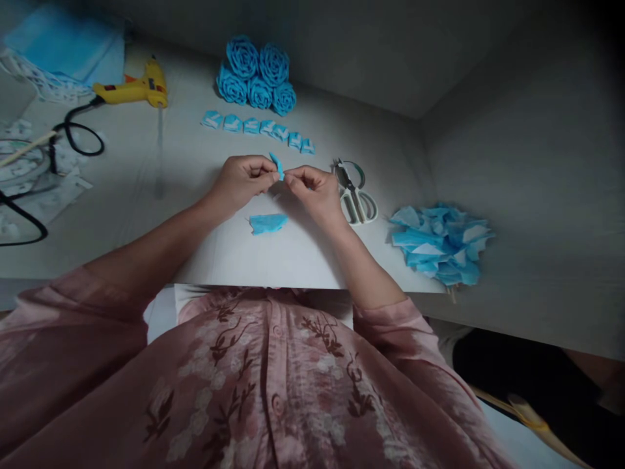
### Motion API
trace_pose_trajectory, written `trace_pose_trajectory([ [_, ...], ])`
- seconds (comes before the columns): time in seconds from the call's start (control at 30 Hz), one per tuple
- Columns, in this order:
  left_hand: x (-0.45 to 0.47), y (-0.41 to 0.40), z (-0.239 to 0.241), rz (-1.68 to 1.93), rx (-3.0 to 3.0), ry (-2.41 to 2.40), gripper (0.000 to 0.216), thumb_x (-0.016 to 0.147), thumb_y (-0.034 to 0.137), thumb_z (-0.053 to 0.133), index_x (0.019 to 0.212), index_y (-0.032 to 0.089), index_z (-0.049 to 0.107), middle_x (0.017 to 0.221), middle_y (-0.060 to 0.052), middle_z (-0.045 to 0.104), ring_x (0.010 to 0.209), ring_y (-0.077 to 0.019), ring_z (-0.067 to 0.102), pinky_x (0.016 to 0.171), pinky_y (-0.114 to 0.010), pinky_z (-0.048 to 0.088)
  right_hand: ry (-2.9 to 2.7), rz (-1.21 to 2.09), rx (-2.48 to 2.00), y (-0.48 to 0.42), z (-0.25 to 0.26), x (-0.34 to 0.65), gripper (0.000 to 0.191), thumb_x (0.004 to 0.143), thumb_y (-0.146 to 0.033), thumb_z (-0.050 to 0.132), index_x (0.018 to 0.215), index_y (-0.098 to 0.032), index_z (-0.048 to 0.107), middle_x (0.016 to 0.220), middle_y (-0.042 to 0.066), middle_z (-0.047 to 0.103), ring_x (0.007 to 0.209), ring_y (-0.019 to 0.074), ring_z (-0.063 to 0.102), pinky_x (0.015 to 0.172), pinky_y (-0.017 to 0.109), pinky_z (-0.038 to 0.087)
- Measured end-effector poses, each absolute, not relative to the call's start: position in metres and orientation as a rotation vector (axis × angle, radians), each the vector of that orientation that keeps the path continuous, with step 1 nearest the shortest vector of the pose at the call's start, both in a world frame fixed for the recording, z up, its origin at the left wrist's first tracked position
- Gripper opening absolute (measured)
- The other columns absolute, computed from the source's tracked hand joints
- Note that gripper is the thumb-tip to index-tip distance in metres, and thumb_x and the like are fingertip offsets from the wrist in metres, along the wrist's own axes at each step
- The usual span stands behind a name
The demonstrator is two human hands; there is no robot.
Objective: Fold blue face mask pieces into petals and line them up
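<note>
as left hand (249, 174) and right hand (315, 189) pinch it between fingertips, blue strip (276, 161), slim, slightly curved

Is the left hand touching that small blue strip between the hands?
Touching: the head view shows the left hand pinching the blue strip at its lower end.

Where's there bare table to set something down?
Bare table shows behind the scissors, right of the blue rolls, and either side of the near blue strip. It's crowded at far left, with masks and glue gun; tight between the left hand and folded pieces.
</note>
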State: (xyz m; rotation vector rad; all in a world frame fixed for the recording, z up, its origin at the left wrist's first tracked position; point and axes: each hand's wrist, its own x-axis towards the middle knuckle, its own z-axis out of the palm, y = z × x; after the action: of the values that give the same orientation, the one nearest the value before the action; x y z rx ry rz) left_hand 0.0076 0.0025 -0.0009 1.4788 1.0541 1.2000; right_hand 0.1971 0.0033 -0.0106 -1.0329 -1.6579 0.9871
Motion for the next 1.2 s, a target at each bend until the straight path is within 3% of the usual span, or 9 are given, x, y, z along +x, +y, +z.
trace_pose_trajectory([
  [0.3,0.009,0.000,0.003,1.165,1.500,1.144,0.013,0.079,0.022,0.076,0.069,0.021,0.067,0.056,0.004,0.051,0.052,-0.0094,0.043,0.052,-0.026,0.033,-1.664,0.877,-1.130,-0.005,0.001,0.193,0.019,0.090,-0.032,0.064,0.082,-0.018,0.075,0.076,-0.001,0.071,0.075,0.0134,0.062,0.076,0.026,0.050],
  [0.57,0.009,0.000,0.007,1.181,1.398,1.093,0.010,0.076,0.017,0.073,0.069,0.022,0.069,0.055,0.005,0.051,0.051,-0.0089,0.042,0.052,-0.025,0.034,-1.557,1.040,-1.117,0.002,-0.005,0.195,0.028,0.090,-0.046,0.070,0.086,-0.019,0.076,0.079,0.000,0.073,0.077,0.0136,0.065,0.075,0.027,0.054],
  [0.83,0.007,0.000,0.012,1.103,1.325,1.068,0.016,0.080,0.023,0.075,0.071,0.021,0.062,0.056,0.003,0.055,0.049,-0.0081,0.044,0.050,-0.024,0.035,-1.394,1.242,-1.098,0.013,-0.002,0.210,0.043,0.092,-0.061,0.073,0.114,-0.024,0.077,0.091,0.002,0.073,0.089,0.0164,0.069,0.082,0.031,0.062],
  [1.03,0.006,-0.001,0.011,1.069,1.335,1.039,0.021,0.084,0.031,0.075,0.070,0.020,0.063,0.057,0.002,0.056,0.050,-0.0091,0.046,0.049,-0.024,0.036,-1.515,1.246,-1.045,0.010,-0.009,0.203,0.047,0.088,-0.054,0.082,0.128,-0.030,0.074,0.085,-0.002,0.065,0.088,0.0170,0.069,0.085,0.035,0.063],
  [1.2,0.004,0.001,0.008,1.047,1.318,1.023,0.030,0.088,0.040,0.075,0.070,0.020,0.061,0.059,0.000,0.060,0.050,-0.0094,0.049,0.048,-0.023,0.036,-1.554,1.189,-1.054,0.009,-0.011,0.202,0.045,0.089,-0.048,0.083,0.129,-0.029,0.073,0.091,0.000,0.068,0.093,0.0178,0.069,0.087,0.035,0.062],
])
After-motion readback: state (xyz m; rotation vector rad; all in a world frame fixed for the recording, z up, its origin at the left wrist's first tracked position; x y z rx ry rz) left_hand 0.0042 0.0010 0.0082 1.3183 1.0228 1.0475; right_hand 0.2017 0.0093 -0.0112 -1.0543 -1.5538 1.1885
